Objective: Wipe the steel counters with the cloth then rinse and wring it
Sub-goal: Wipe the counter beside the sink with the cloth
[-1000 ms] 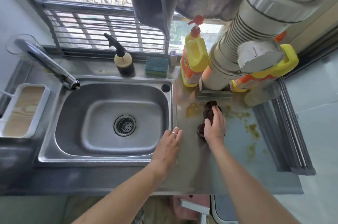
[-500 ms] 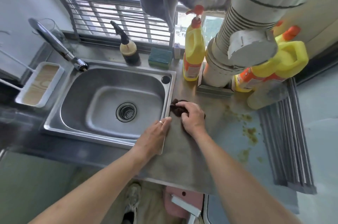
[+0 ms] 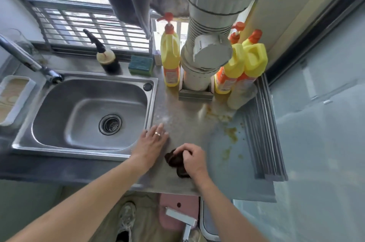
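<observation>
A dark brown cloth (image 3: 174, 160) lies bunched on the steel counter (image 3: 183, 123), near its front edge. My right hand (image 3: 192, 157) is closed over the cloth and presses it onto the steel. My left hand (image 3: 153, 141) rests flat, fingers spread, on the counter beside the sink rim, a ring on one finger. Yellow-brown smears (image 3: 230, 133) dot the counter to the right of my right hand and near the bottles. The steel sink (image 3: 87, 115) sits to the left with its drain strainer (image 3: 110, 124) showing. The tap (image 3: 29, 61) reaches over the sink's back left corner.
Yellow bottles (image 3: 170, 58) and a thick grey pipe (image 3: 205, 50) stand at the counter's back. A dark pump bottle (image 3: 105, 58) and a green sponge (image 3: 140, 65) sit behind the sink. A rolled rack (image 3: 262, 129) lies along the right. A white tray (image 3: 11, 97) sits left.
My right hand has dragged the cloth from the counter's back, past the sink rim, to the front edge. The patch near the sink looks wiped. My left hand stayed by the sink.
</observation>
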